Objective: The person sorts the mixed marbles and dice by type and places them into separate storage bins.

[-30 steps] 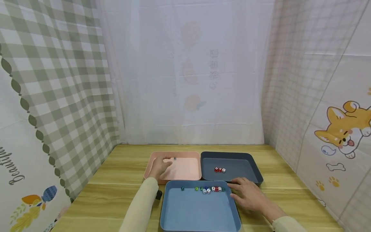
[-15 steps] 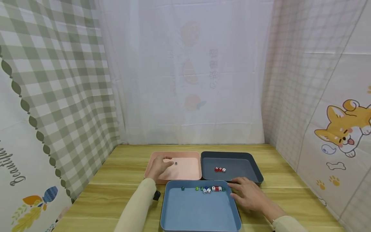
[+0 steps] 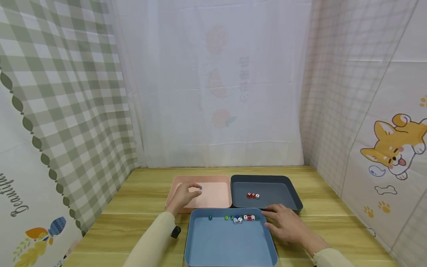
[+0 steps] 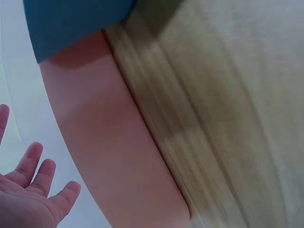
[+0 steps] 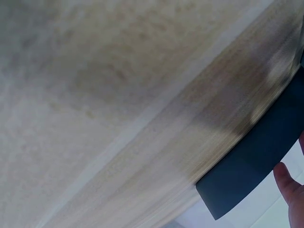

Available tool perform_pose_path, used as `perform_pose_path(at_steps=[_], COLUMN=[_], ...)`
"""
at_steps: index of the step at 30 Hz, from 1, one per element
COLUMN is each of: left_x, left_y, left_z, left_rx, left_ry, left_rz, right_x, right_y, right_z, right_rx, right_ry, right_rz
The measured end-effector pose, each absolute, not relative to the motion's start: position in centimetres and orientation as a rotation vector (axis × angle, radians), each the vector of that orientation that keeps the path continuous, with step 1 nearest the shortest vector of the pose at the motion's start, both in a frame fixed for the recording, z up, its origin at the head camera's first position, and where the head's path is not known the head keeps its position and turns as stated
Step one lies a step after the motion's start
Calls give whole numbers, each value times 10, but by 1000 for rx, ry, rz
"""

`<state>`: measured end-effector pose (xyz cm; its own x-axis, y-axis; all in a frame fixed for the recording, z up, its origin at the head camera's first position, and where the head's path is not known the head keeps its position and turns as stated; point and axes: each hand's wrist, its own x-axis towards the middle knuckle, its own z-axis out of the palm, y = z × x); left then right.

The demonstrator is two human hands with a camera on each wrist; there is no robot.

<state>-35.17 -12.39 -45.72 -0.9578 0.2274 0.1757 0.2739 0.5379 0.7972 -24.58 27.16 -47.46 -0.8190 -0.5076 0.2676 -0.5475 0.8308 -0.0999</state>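
My left hand [image 3: 180,195] hovers over the pink tray [image 3: 217,196], index finger and thumb apart. Right by their tips is a small bluish die [image 3: 201,188]; whether they touch it is unclear. In the left wrist view the other fingers [image 4: 47,175] are spread above the pink tray's side. Outstretched, my right hand [image 3: 283,222] rests at the right corner of the blue tray [image 3: 230,244], beside the navy tray [image 3: 273,185], and holds nothing. Along the blue tray's far side lie several dice, white ones [image 3: 240,220], a red one [image 3: 249,218] and a light green one [image 3: 226,217].
Inside the navy tray, red dice [image 3: 251,195] and a white die [image 3: 257,196] sit in a row. All three trays stand close together on a wood-grain table [image 3: 320,207]. Curtains [image 3: 213,148] hang behind and at both sides.
The die in the pink tray has shifted nearer to me and its visible colour turned from grey to bluish. My left fingertips have moved slightly toward it. My right hand stays put.
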Motion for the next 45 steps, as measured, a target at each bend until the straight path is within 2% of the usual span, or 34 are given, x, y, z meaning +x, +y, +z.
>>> perform_pose_path(at_steps=[23, 31, 45], left_x=[-314, -308, -306], left_y=[-117, -113, -102], left_z=[-473, -485, -488], left_rx=[-856, -847, -897], left_ry=[-2699, -2741, -2769], left_rz=[-1242, -1137, -670], right_x=[-245, -244, -244], right_y=[271, 270, 270], right_z=[-473, -472, -472], right_rx=[803, 797, 791], right_ry=[-2800, -2799, -2821], right_rz=[259, 266, 280])
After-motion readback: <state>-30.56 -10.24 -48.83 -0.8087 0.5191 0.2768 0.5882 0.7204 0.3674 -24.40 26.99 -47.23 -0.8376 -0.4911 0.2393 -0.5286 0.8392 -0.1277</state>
